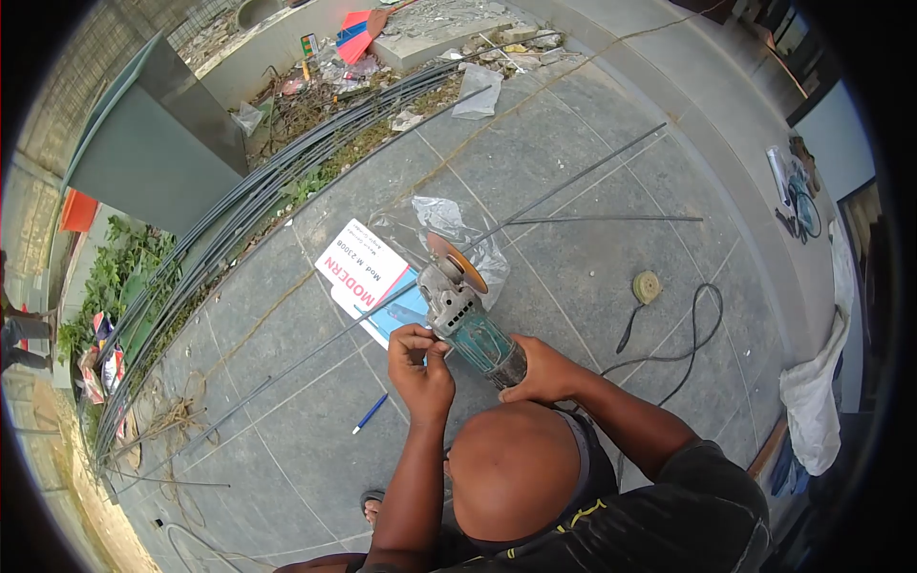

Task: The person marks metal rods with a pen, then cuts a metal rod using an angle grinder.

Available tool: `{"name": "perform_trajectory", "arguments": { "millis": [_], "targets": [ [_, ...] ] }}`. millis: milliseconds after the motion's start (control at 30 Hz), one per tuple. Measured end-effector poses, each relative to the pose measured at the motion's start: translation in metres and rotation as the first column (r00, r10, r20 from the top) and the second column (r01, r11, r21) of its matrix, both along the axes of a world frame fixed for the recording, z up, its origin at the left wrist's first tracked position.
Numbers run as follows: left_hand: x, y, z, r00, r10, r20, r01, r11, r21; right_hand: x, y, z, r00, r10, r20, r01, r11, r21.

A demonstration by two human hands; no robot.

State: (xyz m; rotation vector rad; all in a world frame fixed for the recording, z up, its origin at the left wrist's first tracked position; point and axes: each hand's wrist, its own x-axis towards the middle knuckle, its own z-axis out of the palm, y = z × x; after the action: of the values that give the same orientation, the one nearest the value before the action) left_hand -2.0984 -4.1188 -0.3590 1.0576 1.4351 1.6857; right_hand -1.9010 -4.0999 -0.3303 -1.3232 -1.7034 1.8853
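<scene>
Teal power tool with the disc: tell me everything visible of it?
The worn, teal-bodied power tool has a grey, metal-looking head with dark slots, a round orange-brown disc and a dark rear section. Above the grey tiled floor, it points forward and left. The right grip wraps its rear; the left grip is by its head, perhaps touching. Whether the disc spins or touches the thin dark metal rod is unclear.
</scene>
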Motion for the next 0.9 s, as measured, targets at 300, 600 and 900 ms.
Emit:
{"name": "perform_trajectory", "arguments": {
  "millis": [300,600,900],
  "targets": [
    [-0.011,0.017,0.006,0.995,-0.012,0.103,0.017,0.999,-0.04,-0.024,0.013,0.003,0.995,-0.101,-0.006,0.101,0.987,0.122],
    [-0.006,0.031,-0.01,0.973,-0.022,0.231,0.037,0.997,-0.063,-0.04,0.025,-0.019,0.96,-0.249,-0.126,0.253,0.967,0.014],
    [0.0,0.044,0.019,0.868,-0.058,0.492,0.238,0.92,-0.312,-0.045,0.028,-0.023,0.961,-0.27,-0.053,0.272,0.961,0.048]
  ]
}}
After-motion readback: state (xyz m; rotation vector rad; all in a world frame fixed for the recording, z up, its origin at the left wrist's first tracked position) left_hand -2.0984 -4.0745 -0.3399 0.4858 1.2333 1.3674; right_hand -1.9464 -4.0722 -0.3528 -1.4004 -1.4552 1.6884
